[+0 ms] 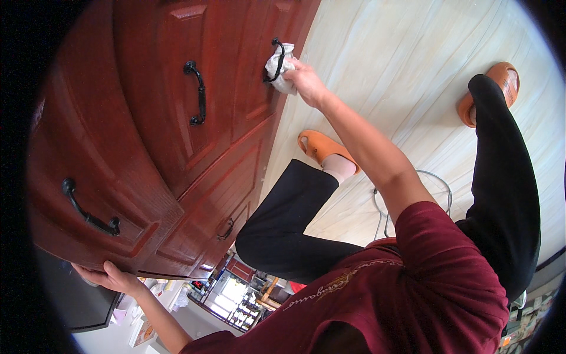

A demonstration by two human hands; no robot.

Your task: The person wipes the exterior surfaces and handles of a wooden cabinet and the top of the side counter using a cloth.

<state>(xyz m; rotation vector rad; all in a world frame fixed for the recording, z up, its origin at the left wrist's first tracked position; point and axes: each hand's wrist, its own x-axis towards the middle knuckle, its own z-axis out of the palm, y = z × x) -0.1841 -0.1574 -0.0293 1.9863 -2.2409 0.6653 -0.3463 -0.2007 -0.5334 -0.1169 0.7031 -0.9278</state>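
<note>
My right hand is closed on a crumpled white cloth, which is tucked behind and around a black drawer handle. That handle sits on the front of a dark red-brown wooden cabinet with raised panels. Lower left, my left hand rests at the cabinet's edge with thumb and fingers apart. It holds nothing that I can see, and some fingertips are partly hidden. Two more black handles stand out from the panels, one in the middle and one at the left.
Beside my left hand is a dark flat panel. Orange slippers are on my feet on the pale wood-look floor. A grey cable loops by my legs. Another handle lies farther along the cabinet, near a bright window.
</note>
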